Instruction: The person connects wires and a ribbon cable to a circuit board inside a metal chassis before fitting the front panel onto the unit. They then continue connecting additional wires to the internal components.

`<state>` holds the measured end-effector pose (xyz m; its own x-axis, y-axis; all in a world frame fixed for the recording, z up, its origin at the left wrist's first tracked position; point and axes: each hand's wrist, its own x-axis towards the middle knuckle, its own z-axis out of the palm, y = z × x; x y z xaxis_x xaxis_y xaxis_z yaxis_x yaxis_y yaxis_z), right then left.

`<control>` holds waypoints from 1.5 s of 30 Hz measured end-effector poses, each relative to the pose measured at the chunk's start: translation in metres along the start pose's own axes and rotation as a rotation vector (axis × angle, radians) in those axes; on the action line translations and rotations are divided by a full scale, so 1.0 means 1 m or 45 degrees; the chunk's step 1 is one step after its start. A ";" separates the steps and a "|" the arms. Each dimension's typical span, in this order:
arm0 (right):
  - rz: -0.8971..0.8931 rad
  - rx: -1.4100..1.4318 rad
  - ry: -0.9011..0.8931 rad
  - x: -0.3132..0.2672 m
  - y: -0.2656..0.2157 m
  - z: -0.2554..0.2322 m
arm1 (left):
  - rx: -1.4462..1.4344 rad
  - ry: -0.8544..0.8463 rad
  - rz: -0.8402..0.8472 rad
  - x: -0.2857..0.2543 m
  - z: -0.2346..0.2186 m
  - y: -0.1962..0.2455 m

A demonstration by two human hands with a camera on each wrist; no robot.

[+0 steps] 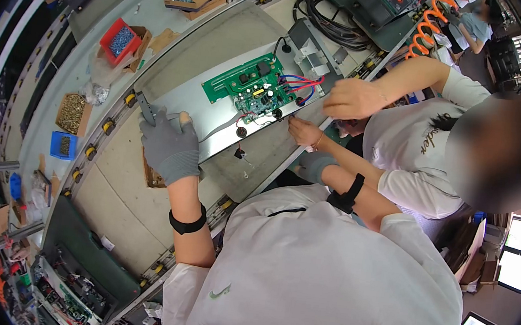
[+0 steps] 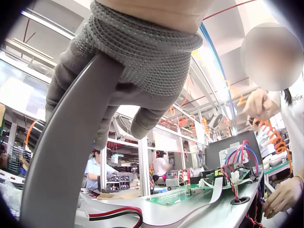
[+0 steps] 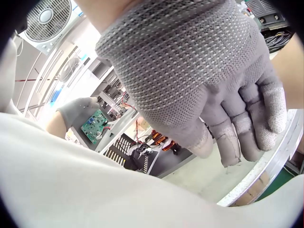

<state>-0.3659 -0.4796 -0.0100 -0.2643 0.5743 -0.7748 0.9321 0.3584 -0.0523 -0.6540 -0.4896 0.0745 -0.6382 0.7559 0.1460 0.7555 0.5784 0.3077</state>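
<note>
Board on the plate, wiring partly in, left hand gripping the plate's edge

The left hand [image 1: 169, 146], gloved, has its fingers curled over the near-left edge of the grey metal plate [image 1: 184, 99], which lies on the table [image 1: 119, 165] between the roller rails. The green board [image 1: 251, 86] already sits at the plate's far end, with red and blue wires [image 1: 301, 84] plugged in and a thin lead [image 1: 243, 157] trailing off the right edge, so mounting looks done while wiring seems unfinished. The right hand [image 3: 223, 90], gloved too, hangs with loose, slightly bent fingers holding nothing, off the table's near edge. A second person's bare hands [image 1: 351, 99] work at the plate's right edge.
</note>
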 end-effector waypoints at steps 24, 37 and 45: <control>-0.105 0.914 1.351 0.117 0.087 -0.007 | -0.916 0.315 -0.134 -0.066 0.227 -0.194; -0.337 1.027 0.803 0.079 0.106 -0.082 | -1.611 0.037 -0.284 0.019 0.224 -0.092; -0.148 0.651 1.012 0.105 0.087 -0.210 | -0.972 -0.198 -0.441 0.006 0.093 -0.107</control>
<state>-0.3642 -0.2337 0.0360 -0.2775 0.9553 -0.1020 0.8349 0.1873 -0.5175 -0.7248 -0.5180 -0.0452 -0.7448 0.6406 -0.1869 0.1790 0.4617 0.8688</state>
